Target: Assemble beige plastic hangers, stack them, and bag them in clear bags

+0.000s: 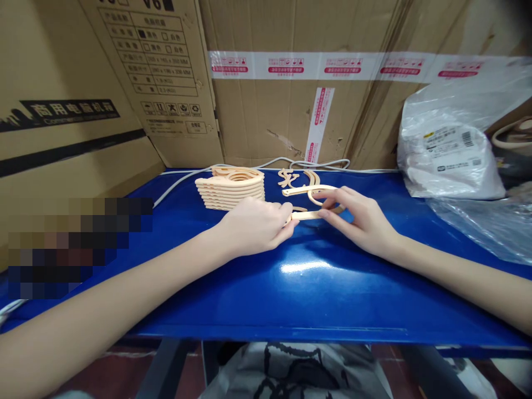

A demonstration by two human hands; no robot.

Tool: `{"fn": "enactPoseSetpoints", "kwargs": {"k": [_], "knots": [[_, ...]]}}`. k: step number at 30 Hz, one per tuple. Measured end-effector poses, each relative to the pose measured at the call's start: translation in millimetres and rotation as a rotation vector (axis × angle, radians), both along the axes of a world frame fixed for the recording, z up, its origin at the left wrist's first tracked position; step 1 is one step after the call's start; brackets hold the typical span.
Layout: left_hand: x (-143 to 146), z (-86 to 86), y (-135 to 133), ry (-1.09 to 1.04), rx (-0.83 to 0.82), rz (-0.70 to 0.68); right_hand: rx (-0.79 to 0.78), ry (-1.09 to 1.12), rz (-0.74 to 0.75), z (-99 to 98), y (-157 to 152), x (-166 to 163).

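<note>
Cream looped piece (308, 215) seems light, stiff; our left hand (254, 226) and right hand (362, 217) sensibly pinch its near arm.

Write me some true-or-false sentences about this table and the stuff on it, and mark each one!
1. A white cable lies on the table. True.
2. The table is red. False: it is blue.
3. The left grip and right grip are both on pale parts. True.
4. The plastic bag is left of the stack. False: the plastic bag is right of the stack.
5. Cardboard stands behind the table. True.
</note>
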State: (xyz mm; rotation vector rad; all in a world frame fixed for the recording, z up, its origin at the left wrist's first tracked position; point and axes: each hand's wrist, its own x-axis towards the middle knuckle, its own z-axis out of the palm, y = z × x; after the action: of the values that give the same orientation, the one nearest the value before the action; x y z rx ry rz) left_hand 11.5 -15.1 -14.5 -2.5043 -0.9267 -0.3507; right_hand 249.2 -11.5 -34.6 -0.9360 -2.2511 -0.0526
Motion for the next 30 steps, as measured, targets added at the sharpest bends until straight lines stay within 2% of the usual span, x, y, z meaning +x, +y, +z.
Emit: {"fn": "enactPoseSetpoints", "kwargs": {"k": [5, 13, 19, 23, 30], "knots": [[1, 1.5, 0, 0.026, 0.029, 0.027, 0.085, -0.017, -0.11, 5.0, 7, 5], [1, 1.5, 0, 0.004, 0.066, 0.027, -0.127, -0.07, -0.158, -3.6, 19, 7], [-3, -2.0, 1, -0.034, -0.033, -0.202, -0.167, -0.056, -0.118, -5.1, 20, 7], [-4, -0.8, 0, -0.003, -0.106, -0.309, -0.165, -0.074, -0.127, -6.1, 20, 7], [-1, 4.2, -7, -0.012, -0.365, -0.458, -0.207, -0.009, -0.136, -8.2, 24, 7]]}}
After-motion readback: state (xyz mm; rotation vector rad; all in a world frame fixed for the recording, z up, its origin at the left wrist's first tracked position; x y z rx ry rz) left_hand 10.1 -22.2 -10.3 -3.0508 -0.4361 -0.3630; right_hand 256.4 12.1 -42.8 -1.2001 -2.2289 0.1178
